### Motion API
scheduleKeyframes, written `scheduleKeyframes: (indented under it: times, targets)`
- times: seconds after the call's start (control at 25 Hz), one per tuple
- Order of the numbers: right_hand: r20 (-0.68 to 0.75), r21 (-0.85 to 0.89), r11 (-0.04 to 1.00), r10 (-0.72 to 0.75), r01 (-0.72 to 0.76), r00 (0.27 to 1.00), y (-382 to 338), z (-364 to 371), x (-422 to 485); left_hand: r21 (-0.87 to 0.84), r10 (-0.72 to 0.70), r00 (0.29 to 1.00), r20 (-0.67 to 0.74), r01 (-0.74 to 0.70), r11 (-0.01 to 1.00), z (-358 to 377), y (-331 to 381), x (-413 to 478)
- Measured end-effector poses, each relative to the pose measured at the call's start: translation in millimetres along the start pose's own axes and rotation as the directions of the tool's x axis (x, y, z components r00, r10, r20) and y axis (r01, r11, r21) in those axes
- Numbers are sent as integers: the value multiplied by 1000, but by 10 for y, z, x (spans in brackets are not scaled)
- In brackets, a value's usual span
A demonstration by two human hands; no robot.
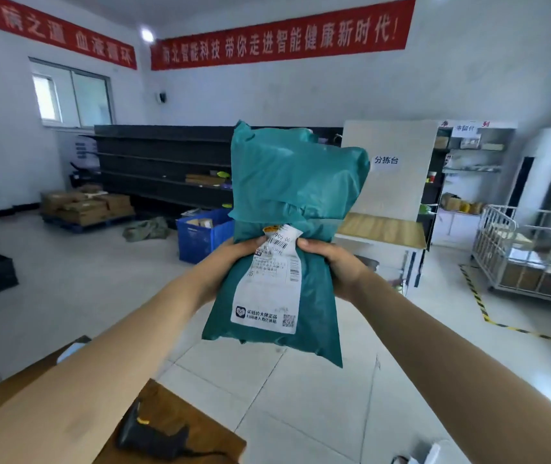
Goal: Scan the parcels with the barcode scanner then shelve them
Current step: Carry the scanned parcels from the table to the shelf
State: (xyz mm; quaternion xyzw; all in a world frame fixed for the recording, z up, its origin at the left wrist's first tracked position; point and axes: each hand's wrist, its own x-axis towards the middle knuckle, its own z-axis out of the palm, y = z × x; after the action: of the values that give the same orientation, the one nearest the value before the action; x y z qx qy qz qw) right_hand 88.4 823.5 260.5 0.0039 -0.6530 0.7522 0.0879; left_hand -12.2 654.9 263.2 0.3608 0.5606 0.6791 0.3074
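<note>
We hold the teal parcel (287, 182) upright: left grip (224, 262) and right grip (334, 262) clasp its middle from either side, fingers hidden behind it. The barcode scanner (147, 437) lies blurred on the surface (207, 433).

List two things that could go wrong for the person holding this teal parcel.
The left hand and right hand grip the teal parcel, while the barcode scanner lies on the table; freeing one may let it slip. The shipping label is creased near its top, so scanning might fail.

Bare forearms (116, 346) (435, 329), bare hands (224, 262) (337, 266)
</note>
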Motion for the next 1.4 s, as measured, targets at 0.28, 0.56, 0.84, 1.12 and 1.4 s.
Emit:
scheduleKeyframes:
  times: [0.28,0.56,0.84,1.12,1.4]
  targets:
    - [-71,-54,998,13,-17,997,-424,-1177,1635,-53,52,999,7,-52,997,-370,107,2015]
    - [190,-64,991,124,-114,974,-121,-1557,3604,-63,56,970,-237,-73,995,-1391,-147,3084]
    - [630,50,980,120,-195,767,306,-1453,5461,90,162,755,-636,-136,987,-2263,-315,3599]
    - [875,78,918,124,-390,468,713,-804,6434,119,117,461,-880,-24,993,-2777,-214,3604]
    - [941,44,908,103,-417,323,1181,197,7661,132,125,332,-935,-1,991,-4182,-265,3615]
